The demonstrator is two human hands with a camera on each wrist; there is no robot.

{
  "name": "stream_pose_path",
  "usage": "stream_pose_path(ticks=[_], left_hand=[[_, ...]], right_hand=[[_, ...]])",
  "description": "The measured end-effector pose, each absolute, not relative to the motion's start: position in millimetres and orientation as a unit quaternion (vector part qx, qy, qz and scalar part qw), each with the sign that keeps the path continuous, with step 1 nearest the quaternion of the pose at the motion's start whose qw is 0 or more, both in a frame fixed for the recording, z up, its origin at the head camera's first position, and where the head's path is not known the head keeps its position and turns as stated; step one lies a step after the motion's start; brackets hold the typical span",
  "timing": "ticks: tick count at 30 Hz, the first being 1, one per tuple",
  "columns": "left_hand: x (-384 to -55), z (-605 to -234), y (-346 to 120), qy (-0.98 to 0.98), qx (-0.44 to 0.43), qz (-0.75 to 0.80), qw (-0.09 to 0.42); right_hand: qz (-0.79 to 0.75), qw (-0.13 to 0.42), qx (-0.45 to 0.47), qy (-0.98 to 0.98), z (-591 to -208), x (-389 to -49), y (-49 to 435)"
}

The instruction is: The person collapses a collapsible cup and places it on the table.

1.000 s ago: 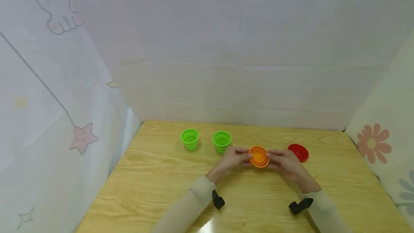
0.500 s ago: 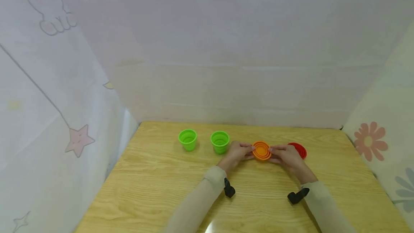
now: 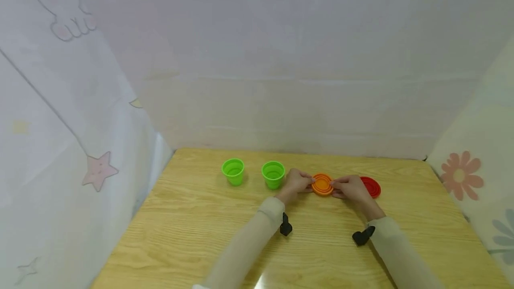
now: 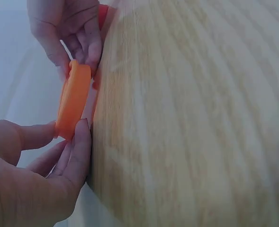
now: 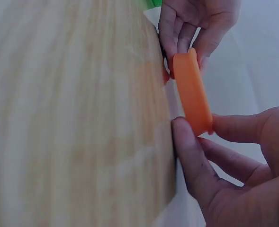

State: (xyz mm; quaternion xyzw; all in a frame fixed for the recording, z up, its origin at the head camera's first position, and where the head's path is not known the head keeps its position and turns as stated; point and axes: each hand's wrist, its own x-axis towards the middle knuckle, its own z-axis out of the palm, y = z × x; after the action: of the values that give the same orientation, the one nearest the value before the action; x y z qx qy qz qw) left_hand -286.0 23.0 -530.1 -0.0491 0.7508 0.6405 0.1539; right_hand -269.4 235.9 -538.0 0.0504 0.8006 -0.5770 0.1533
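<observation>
Between both hands is an orange collapsible cup [image 3: 322, 184], folded into a flat ringed disc. My left hand [image 3: 296, 181] pinches its left rim, thumb on top and fingers beneath. On the opposite side my right hand [image 3: 348, 187] pinches the rim the same way. Both wrist views show the folded cup [image 4: 74, 101] edge-on, close over the wooden table, with fingertips of the right hand [image 5: 246, 175] right at the tabletop. A red folded cup [image 3: 371, 187] lies just right of the right hand, partly covered by it.
Two green cups, a left one [image 3: 233, 172] and a right one [image 3: 273, 175], stand expanded and upright left of the hands. The right one is close to the left hand. Pale printed cloth [image 3: 257, 79] hangs behind the wooden table [image 3: 180, 235] and along its sides.
Both hands have carried the orange cup a little farther from me and down toward the table. It was tipped toward me before and now lies flatter. The other cups have stayed in place.
</observation>
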Motion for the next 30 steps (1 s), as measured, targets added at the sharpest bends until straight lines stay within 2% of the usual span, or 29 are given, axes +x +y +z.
stream_pose_path(ticks=[14, 26, 30], left_hand=[[-296.8, -532.4, 17.8, 0.910, 0.043, 0.404, 0.082], [-293.6, -534.5, 9.4, 0.901, 0.072, 0.420, 0.077], [-282.2, -535.0, 7.9, 0.906, 0.095, 0.410, 0.040]], right_hand=[[-0.506, 0.137, 0.051, 0.850, -529.6, -268.7, 224.5], [-0.527, 0.132, 0.042, 0.839, -535.1, -269.9, 225.4], [-0.521, 0.126, 0.040, 0.843, -535.0, -265.0, 225.8]])
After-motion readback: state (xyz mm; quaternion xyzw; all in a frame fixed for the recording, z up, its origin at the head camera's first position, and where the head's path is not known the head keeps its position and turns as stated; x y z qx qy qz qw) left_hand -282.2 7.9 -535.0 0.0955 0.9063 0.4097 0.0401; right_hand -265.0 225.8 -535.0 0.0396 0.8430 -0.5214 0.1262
